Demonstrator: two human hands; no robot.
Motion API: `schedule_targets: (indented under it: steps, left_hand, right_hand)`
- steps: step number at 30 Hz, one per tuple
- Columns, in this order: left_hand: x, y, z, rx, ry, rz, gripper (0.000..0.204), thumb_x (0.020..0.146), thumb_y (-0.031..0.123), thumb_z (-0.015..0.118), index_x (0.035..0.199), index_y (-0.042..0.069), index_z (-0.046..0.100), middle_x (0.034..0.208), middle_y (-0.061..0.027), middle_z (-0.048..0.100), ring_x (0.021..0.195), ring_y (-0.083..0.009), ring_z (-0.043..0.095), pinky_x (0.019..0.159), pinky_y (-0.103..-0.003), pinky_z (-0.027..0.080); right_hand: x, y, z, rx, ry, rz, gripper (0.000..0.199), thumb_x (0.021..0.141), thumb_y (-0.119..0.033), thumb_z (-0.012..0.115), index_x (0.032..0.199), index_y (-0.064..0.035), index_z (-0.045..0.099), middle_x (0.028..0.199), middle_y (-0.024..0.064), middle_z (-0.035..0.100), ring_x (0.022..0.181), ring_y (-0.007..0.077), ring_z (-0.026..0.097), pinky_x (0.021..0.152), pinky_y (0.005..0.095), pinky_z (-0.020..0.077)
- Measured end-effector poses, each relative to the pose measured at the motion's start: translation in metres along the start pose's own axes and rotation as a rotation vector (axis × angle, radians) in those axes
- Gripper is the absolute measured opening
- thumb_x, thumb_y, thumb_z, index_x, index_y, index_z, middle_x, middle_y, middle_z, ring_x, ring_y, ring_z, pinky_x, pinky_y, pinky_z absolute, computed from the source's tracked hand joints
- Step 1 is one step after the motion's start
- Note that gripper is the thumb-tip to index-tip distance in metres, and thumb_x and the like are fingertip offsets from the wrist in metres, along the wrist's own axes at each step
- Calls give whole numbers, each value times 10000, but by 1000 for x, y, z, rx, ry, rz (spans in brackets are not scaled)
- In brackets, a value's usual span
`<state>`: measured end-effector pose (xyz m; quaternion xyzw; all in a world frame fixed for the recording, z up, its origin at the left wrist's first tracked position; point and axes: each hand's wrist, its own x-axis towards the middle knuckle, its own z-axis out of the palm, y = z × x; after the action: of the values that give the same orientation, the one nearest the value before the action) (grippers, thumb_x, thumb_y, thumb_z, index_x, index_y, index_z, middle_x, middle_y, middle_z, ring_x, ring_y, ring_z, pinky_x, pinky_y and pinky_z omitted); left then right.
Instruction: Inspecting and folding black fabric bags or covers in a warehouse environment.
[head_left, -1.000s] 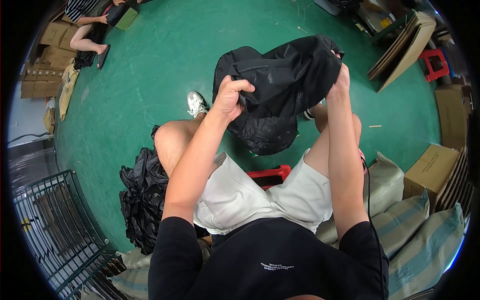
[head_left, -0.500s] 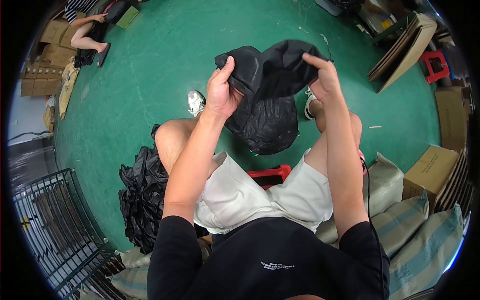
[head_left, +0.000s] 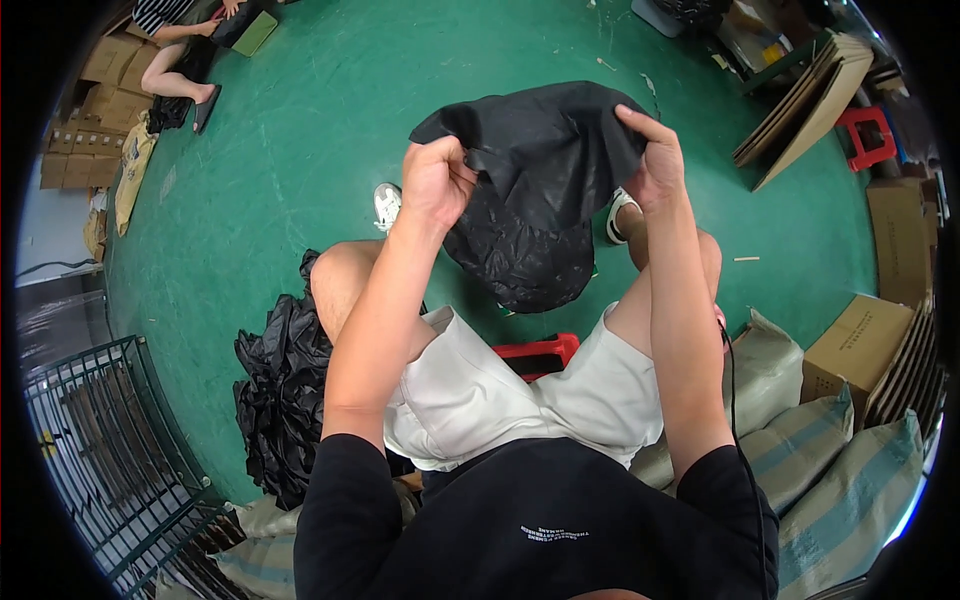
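Between my hands, above the floor, a soft black cloth-like piece (head_left: 550, 130) is spread out; its exact kind I cannot make out. My left hand (head_left: 438, 185) pinches its left edge, fingers curled in. At the right edge, my right hand (head_left: 655, 165) holds it with one finger laid along the top and the others partly hidden. Below the piece, between my feet, rests a crumpled black bundle (head_left: 525, 265) with a slight sheen, its upper part covered by the held piece.
Beside my left leg lies a heap of crumpled black material (head_left: 283, 390). A red stool (head_left: 570, 345) is between my thighs. Woven sacks (head_left: 850, 480) and cardboard boxes (head_left: 858, 340) stand on the right. A green metal rack (head_left: 120, 430) is at left. Another person (head_left: 170, 70) sits far left.
The black piece has been opened out wider and flatter between my hands. My left hand has turned, its fingers now curled in. The other person's hands have moved at the dark item they handle.
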<state>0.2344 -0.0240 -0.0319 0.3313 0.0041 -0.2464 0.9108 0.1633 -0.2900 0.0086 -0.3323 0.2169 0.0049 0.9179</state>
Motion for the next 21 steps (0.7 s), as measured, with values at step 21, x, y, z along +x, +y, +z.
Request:
schedule_targets:
  steps: [21]
  left_hand:
    - [134,70,11,71,263,500,355,864,181,619,1164,-8,595,1184,-112,631,1006,-252,638,870,-403,524]
  right_hand:
    - [179,21,79,147,-49,-347,177,936,-86,593,1086,7,598,1129,137,654,1027,273,636,964,445,491]
